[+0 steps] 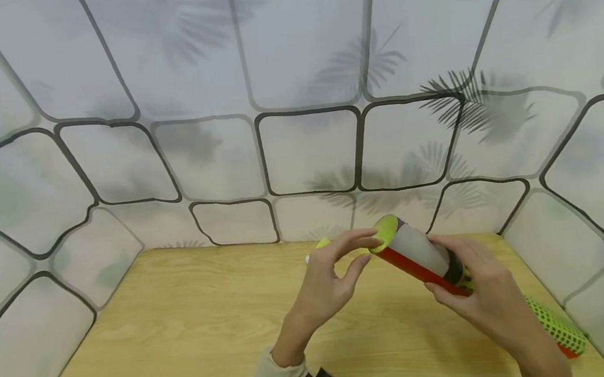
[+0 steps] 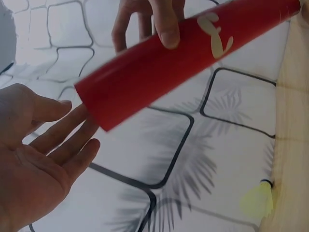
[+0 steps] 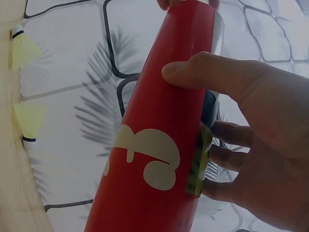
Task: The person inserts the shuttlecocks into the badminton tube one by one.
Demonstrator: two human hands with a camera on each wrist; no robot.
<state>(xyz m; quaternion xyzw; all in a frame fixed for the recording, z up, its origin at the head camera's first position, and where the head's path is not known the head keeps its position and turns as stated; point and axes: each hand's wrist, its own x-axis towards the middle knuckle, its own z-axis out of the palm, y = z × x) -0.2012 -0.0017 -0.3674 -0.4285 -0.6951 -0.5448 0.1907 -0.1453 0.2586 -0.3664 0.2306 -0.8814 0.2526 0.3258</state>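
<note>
A wooden counter (image 1: 196,330) is enclosed by walls papered in a stone-and-fern pattern (image 1: 310,153). Above the counter, toward 3 o'clock, a red shuttlecock tube (image 1: 422,259) is held clear of the surface, tilted, its yellow-green cap (image 1: 387,232) pointing to 10 o'clock. The right hand (image 1: 485,292) is wrapped around the tube's lower body, thumb on the red side and fingers (image 3: 231,159) curled behind. The left hand (image 1: 334,274) is relaxed, its fingers (image 1: 355,243) extended and resting against the capped end. Two yellow shuttlecocks (image 3: 26,84) lie at the wall, at 12 o'clock from the hands.

Judgement: cap removal appears to be in hand. The next move would call for the cap to be pinched and drawn along the tube's axis while the tube is kept steady.
</note>
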